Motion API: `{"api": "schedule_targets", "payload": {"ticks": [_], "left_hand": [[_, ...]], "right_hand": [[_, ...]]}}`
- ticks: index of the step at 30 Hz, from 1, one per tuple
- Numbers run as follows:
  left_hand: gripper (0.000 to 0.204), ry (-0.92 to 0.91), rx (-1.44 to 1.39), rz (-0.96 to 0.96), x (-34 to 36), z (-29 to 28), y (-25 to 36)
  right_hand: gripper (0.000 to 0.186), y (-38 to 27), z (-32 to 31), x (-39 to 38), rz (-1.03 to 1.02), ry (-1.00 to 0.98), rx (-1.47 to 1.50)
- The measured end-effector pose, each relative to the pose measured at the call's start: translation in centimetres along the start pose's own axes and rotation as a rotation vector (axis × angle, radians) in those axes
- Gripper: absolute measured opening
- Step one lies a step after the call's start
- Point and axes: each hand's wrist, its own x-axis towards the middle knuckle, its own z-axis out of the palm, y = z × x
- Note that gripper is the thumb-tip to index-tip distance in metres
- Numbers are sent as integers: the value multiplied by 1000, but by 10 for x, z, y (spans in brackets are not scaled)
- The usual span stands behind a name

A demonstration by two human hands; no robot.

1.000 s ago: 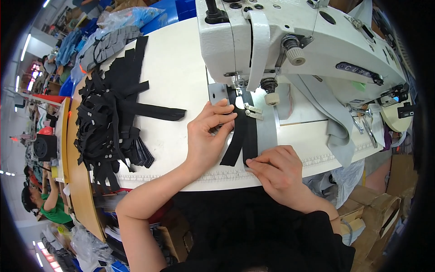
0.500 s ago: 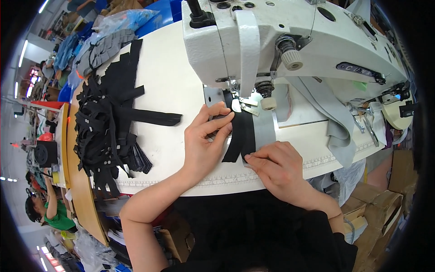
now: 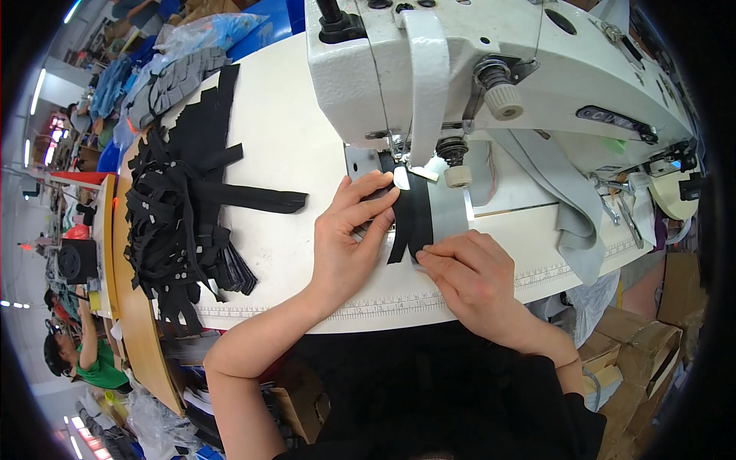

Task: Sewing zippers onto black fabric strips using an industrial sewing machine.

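Note:
A black fabric strip (image 3: 418, 211), split into two tails at its near end, runs under the presser foot (image 3: 402, 176) of a white sewing machine (image 3: 360, 84). Grey fabric (image 3: 448, 213) lies along the strip's right side. My left hand (image 3: 349, 230) grips the strip's left edge just in front of the foot, thumb and fingertips close together. Lower down, my right hand (image 3: 475, 276) pinches the near end of the strip's right tail, where a bit of grey shows beneath. The needle area is partly hidden by the machine's fittings.
To the left lies a heap of black strips (image 3: 172, 207), one sticking out toward the machine. Grey fabric (image 3: 544, 176) hangs over the table's (image 3: 276, 261) right side, near scissors (image 3: 630, 222). Cardboard boxes (image 3: 636, 353) stand at lower right. A co-worker in green (image 3: 100, 364) is far left.
The black strip has moved away from me under the presser foot, so its tails reach less far toward me. Both hands have shifted slightly forward with it, keeping their grips.

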Motion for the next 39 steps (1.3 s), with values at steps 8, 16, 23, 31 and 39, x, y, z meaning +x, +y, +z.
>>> {"api": "schedule_targets", "payload": {"ticks": [8,16,23,31,39], "left_hand": [[29,28,-27,-28,1,-1,2],[33,-12,-38,-11,-1,-1,-1],[35,-8,-107,-100,-2,3,4],[24,17,-31,-32,2,1,0],[19,24,-12,-23,2,4,3]], "right_hand": [[25,2,3,4,-13,9,-9],[29,5,8,4,-42,30,-85],[32,4,12,5,-4,16,-166],[28,3,6,10,83,-36,-104],[24,5,6,9,87,-49,-82]]}}
